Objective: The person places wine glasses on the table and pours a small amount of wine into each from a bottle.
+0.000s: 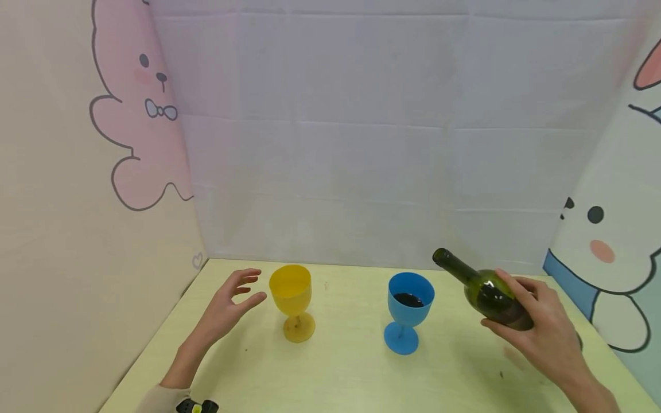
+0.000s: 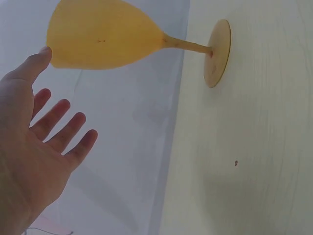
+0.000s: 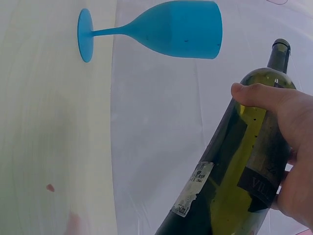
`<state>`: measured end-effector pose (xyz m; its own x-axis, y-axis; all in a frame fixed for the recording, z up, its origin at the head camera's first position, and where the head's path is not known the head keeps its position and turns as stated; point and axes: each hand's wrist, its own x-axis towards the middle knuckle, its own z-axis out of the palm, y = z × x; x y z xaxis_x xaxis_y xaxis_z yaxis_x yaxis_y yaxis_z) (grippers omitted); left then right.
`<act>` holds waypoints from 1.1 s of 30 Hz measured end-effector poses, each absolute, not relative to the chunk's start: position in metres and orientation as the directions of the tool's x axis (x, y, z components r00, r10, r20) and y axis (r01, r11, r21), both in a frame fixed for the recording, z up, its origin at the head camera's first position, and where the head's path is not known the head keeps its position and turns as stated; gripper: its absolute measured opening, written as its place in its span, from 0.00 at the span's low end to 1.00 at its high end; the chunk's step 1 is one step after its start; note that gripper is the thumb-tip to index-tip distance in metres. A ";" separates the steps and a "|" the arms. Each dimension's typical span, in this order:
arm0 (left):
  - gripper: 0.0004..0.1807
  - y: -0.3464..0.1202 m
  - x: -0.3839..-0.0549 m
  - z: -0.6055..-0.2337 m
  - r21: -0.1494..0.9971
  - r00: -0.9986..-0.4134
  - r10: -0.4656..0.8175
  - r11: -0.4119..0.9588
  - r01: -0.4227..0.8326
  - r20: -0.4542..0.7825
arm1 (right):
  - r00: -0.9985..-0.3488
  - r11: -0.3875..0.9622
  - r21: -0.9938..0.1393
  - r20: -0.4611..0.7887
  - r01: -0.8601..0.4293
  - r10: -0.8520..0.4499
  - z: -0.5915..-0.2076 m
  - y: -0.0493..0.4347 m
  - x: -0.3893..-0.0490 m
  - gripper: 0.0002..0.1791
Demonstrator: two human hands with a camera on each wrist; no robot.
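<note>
My right hand [image 1: 542, 327] grips a green glass wine bottle [image 1: 496, 298] round its body, tilted with the neck pointing up and left. In the right wrist view, dark liquid and torn labels show on the bottle [image 3: 230, 161]. Left of the bottle's mouth, a blue goblet [image 1: 401, 321] stands upright with dark liquid [image 1: 408, 299] inside. A yellow goblet [image 1: 291, 289] stands upright further left, with no liquid showing. Beside it, my left hand [image 1: 230, 307] is held with spread, gently bent fingers and grasps nothing. In the left wrist view its thumb overlaps the yellow goblet's rim [image 2: 50, 36].
Both goblets stand on a pale yellow wooden table [image 1: 341, 378], well apart. A white sheet [image 1: 330, 143] hangs behind the table. Side walls carry cartoon drawings, a pink bear [image 1: 134, 115] at left and a white rabbit [image 1: 604, 252] at right.
</note>
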<state>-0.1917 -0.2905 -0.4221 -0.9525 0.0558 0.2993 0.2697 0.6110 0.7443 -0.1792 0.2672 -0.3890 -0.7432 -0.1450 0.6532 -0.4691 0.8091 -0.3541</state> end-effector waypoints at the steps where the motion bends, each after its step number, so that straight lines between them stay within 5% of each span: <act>1: 0.31 -0.288 -0.193 -0.424 0.751 -0.954 0.061 0.602 0.270 0.294 | -0.745 0.807 -0.357 0.651 -0.471 -0.147 -0.388 0.266 -0.180 0.60; 14: 0.38 -0.264 -0.199 -0.433 0.791 -0.941 0.165 0.510 0.337 0.294 | -0.737 0.788 -0.363 0.656 -0.497 -0.163 -0.384 0.257 -0.182 0.60; 33: 0.51 -0.244 -0.210 -0.437 0.869 -0.964 0.117 0.416 0.268 0.241 | -0.683 0.766 -0.305 0.694 -0.566 -0.228 -0.372 0.242 -0.188 0.58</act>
